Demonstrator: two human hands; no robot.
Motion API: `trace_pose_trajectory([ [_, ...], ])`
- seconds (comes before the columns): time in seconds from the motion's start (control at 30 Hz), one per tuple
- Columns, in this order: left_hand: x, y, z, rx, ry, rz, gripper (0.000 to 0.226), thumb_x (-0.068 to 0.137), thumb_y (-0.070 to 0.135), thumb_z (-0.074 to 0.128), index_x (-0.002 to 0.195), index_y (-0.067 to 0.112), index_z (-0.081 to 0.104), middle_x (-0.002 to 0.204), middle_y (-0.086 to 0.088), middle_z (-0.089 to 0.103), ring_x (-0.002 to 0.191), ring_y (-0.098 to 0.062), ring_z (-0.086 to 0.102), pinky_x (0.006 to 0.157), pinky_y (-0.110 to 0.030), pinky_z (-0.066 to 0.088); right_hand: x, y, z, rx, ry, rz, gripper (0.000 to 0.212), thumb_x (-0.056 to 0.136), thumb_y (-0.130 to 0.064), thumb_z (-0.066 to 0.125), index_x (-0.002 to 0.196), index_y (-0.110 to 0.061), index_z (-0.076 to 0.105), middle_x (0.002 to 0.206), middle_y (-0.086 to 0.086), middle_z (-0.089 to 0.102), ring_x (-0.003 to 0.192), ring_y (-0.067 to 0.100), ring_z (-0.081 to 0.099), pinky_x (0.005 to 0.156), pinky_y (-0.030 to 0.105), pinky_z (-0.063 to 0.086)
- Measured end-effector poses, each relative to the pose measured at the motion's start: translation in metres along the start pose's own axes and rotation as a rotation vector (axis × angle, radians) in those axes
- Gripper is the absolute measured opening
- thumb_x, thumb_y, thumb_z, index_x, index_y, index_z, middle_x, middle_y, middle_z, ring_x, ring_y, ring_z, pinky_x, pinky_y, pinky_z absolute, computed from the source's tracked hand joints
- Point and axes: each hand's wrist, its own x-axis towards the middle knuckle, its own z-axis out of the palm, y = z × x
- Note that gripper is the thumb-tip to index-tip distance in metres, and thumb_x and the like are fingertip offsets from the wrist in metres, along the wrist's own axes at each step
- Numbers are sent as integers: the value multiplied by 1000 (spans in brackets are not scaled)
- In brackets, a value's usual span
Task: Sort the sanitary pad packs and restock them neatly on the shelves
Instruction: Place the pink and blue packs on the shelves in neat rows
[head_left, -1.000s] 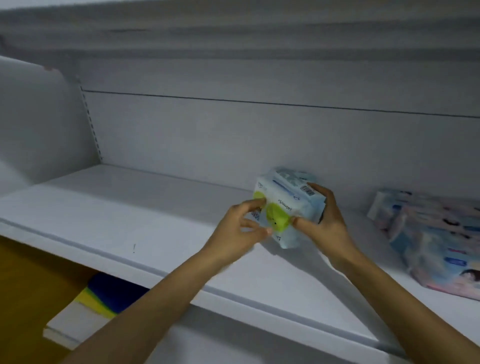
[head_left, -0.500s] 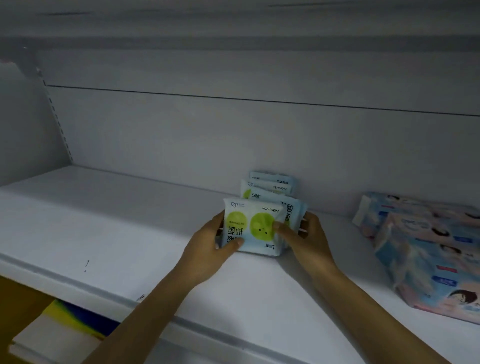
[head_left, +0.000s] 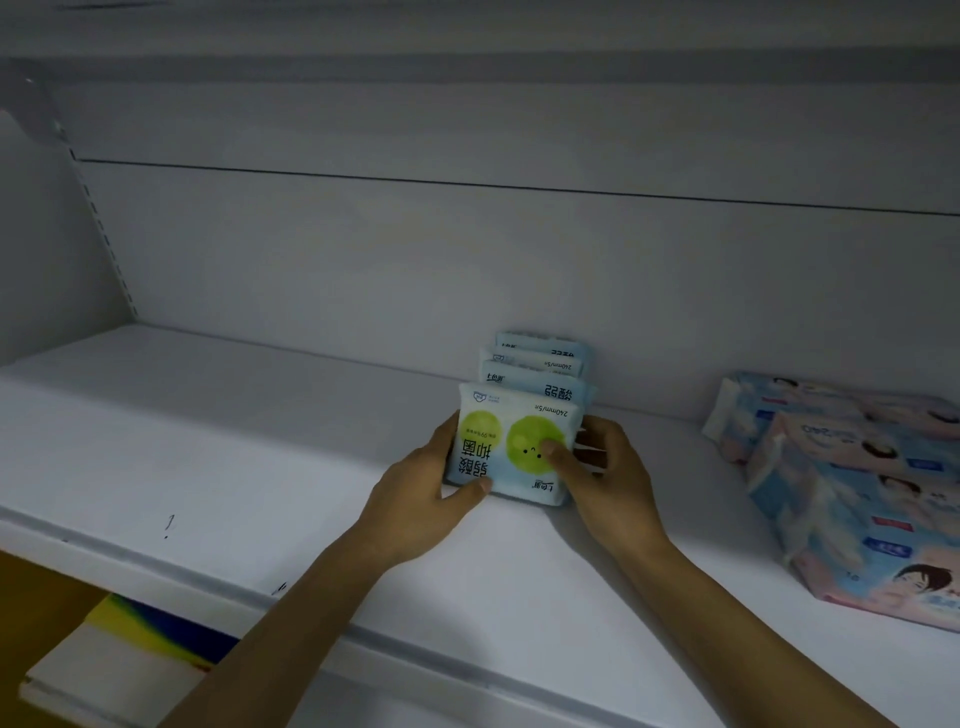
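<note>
four small packs (head_left: 530, 395) stand upright in a row on the white shelf (head_left: 208, 467), one behind the other, and the last of them is close to the rear panel (head_left: 467, 260). from the head camera i see the front pack (head_left: 514, 447) best: it is white and pale blue, with two green circles on its face and its print upside down. the three behind it show only their top edges.

both hands are on that row. the left hand (head_left: 415, 499) grasps the left edge of the front pack, with the thumb laid across its lower front corner; the other fingers are hidden behind the pack. the right hand (head_left: 608, 478) grasps the right side, with the thumb pressed on the right green circle and the fingers curled round the side of the row. the front pack sits on the shelf between the two hands.

on the same shelf to the right, well apart from the row, bigger pink and blue packs (head_left: 857, 499) lie in a loose heap, leaning on one another.

below the shelf's front edge, at the lower left, i see a white thing (head_left: 130, 649) with a yellow and blue top; i cannot tell what it is. the underside of an upper shelf (head_left: 467, 31) runs across the top of the picture.
</note>
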Motion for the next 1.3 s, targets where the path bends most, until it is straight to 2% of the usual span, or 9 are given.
trace_pose_trajectory([
  [0.3, 5, -6, 2, 2, 21, 40, 62, 77, 63, 48, 136, 48, 36, 121, 20, 59, 111, -9, 57, 93, -43, 50, 4, 4, 3, -81, -22, -8, 23, 90, -26, 65, 107, -32, 51, 107, -8, 62, 88, -5, 57, 60, 4, 44],
  [0.47, 5, -6, 2, -21, 54, 10, 55, 78, 60, 51, 130, 44, 41, 117, 20, 61, 104, -7, 60, 90, -42, 52, -3, 1, 4, -170, 80, -63, 55, 83, -34, 71, 131, -24, 46, 124, -7, 49, 107, 6, 52, 88, 25, 45],
  [0.6, 3, 1, 0, -72, 69, -4, 52, 87, 38, 65, 133, 32, 41, 122, 14, 59, 110, -9, 58, 93, -38, 51, -14, -10, 2, -326, 209, -292, 69, 80, -41, 73, 138, -19, 42, 124, -10, 44, 122, 13, 42, 103, 36, 38],
  [0.73, -13, 6, -23, -104, 134, 21, 77, 88, 34, 66, 150, 21, 22, 144, 9, 39, 130, -7, 37, 105, -23, 35, -25, -41, 22, -498, 223, -656, 63, 84, -44, 60, 135, -9, 46, 138, 12, 49, 127, 23, 42, 104, 41, 37],
  [0.87, -67, -13, -79, 100, 284, 134, 73, 92, 43, 57, 151, 25, 17, 153, 10, 27, 139, -6, 24, 109, -18, 20, -60, -66, 88, -491, 72, -813, 56, 88, -40, 58, 133, -8, 48, 137, 14, 50, 127, 23, 44, 105, 37, 35],
  [1.0, -149, -68, -149, 343, 369, 167, 72, 90, 53, 45, 150, 22, 21, 155, 2, 28, 142, -15, 28, 114, -39, 29, -125, -77, 188, -421, -159, -812, 54, 90, -42, 56, 133, -10, 49, 139, 10, 49, 128, 19, 43, 107, 32, 31],
  [1.1, -223, -118, -191, 409, 427, 68, 69, 90, 48, 45, 149, 18, 24, 153, 1, 31, 141, -18, 31, 113, -43, 32, -182, -75, 259, -402, -361, -772, 55, 90, -49, 51, 135, -16, 48, 141, 4, 49, 129, 16, 42, 108, 35, 32],
  [1.23, -334, -193, -213, 377, 493, -142, 69, 92, 53, 45, 148, 17, 25, 146, 5, 33, 134, -7, 28, 111, -22, 19, -255, -37, 338, -394, -597, -679, 56, 90, -49, 53, 136, -15, 48, 140, 4, 48, 128, 17, 43, 105, 38, 36],
  [1.3, -391, -234, -203, 321, 508, -297, 68, 90, 54, 46, 145, 19, 27, 143, 0, 40, 130, -7, 33, 108, -24, 24, -296, -1, 368, -406, -695, -577, 55, 90, -46, 54, 135, -15, 48, 137, 3, 49, 124, 16, 44, 101, 35, 38],
])
